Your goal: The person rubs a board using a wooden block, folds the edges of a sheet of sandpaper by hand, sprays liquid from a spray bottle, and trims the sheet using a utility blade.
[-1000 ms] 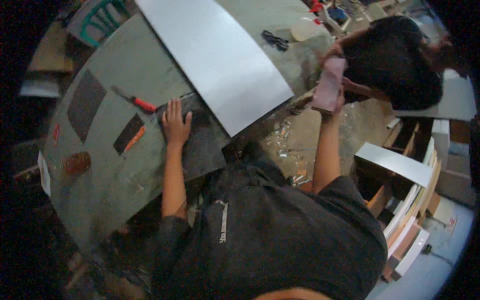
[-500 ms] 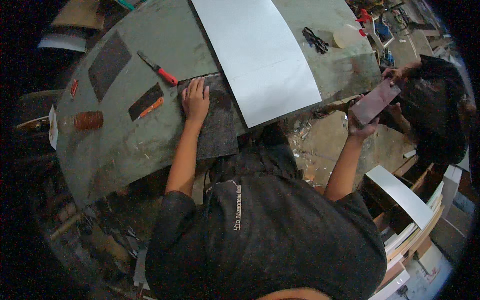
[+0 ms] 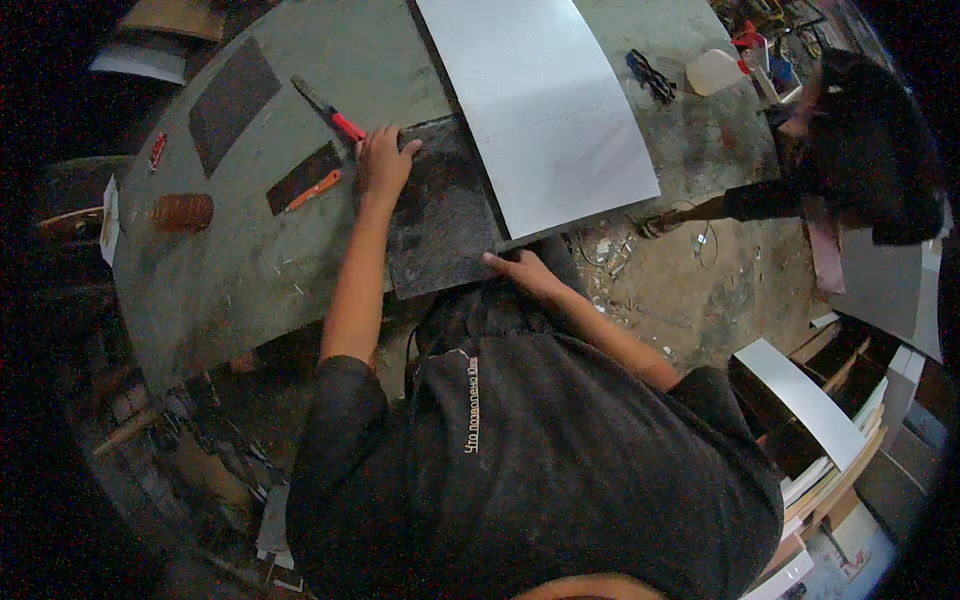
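Around your left hand (image 3: 383, 168) spreads a grey-green worktable (image 3: 230, 290); right of your right hand (image 3: 530, 274) you have a brownish, debris-strewn floor (image 3: 690, 290) in dim light

Person's attire: a loose, dark shirt (image 3: 590, 430) with short, wide sleeves (image 3: 346, 408); a narrow line of pale lettering (image 3: 473, 405) runs lengthwise down its front, ending waistward in a thin curved stroke (image 3: 456, 352). Left hand (image 3: 384, 168) and right hand (image 3: 527, 273) bare.

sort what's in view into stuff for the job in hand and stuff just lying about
Job in hand:
dark sheet, left hand and right hand at its edges
white panel beside it, possibly

Seemingly lying about:
red-handled tool
orange tool
brown ribbed container
crumpled black item
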`<action>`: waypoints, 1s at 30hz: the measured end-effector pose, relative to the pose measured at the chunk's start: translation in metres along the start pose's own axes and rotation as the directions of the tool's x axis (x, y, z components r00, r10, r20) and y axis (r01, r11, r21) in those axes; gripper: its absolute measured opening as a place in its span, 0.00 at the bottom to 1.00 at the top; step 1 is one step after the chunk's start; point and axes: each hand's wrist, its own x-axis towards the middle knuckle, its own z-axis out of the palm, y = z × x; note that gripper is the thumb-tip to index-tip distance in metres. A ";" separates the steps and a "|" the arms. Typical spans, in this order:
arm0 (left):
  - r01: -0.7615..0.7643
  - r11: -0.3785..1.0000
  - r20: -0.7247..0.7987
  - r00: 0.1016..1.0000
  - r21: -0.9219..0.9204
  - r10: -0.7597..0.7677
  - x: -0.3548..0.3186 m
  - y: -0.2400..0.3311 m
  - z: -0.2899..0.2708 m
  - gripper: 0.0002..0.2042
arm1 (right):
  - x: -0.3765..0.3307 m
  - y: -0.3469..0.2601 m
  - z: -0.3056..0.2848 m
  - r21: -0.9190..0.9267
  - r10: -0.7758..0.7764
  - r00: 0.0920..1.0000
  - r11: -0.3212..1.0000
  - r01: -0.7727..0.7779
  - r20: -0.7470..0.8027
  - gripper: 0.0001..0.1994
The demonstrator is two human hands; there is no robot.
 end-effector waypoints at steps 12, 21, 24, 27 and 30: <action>-0.001 0.991 0.143 0.990 -0.133 0.020 -0.005 -0.040 -0.018 0.15 | -0.031 -0.016 0.004 0.331 -0.454 0.856 0.869 0.366 0.246 0.13; 0.094 0.841 0.148 0.989 -0.534 -0.017 0.005 -0.014 -0.109 0.12 | -0.067 -0.017 -0.047 0.060 -0.468 0.873 0.884 0.464 0.140 0.08; 0.039 0.871 0.024 0.999 -0.489 -0.032 0.005 0.000 -0.127 0.12 | -0.071 -0.022 -0.055 0.039 -0.648 0.762 0.761 0.647 0.010 0.10; 0.106 0.899 0.056 0.994 -0.425 -0.091 0.007 0.012 -0.144 0.12 | -0.084 -0.043 -0.076 -0.092 -0.649 0.757 0.760 0.643 -0.069 0.06; 0.166 0.848 0.108 0.986 -0.504 -0.128 0.007 0.005 -0.138 0.11 | -0.090 -0.069 -0.103 -0.384 -0.629 0.774 0.735 0.559 -0.076 0.05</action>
